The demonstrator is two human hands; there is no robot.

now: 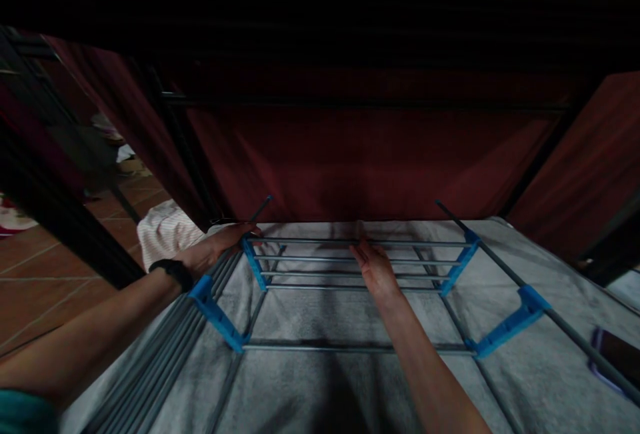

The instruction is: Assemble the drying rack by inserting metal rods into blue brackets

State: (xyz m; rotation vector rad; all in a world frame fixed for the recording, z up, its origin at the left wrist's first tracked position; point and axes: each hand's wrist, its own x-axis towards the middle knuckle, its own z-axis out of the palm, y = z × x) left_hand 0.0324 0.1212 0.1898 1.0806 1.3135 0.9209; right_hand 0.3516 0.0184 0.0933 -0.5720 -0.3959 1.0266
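The head view shows a grey metal rod rack with bright blue plastic connectors [360,264] lying on a grey fabric-covered surface [310,381] inside a dark-framed enclosure. The left hand [220,247], with a black band on its wrist [173,273], is laid on the rack's far left corner, its fingers curled together over the blue corner piece [250,254] and the end of the top rod. The right hand [375,267] is placed flat on the middle of the parallel rods, fingers held together and stretched forward, pressed against the rods rather than clamped round them. Dark red cloth walls [370,161] are seen behind and to both sides. A pale striped cloth bundle [163,231] lies beyond the left arm on a reddish tiled floor [50,274], and a dark flat phone-like object [617,357] rests near the right edge of the surface.
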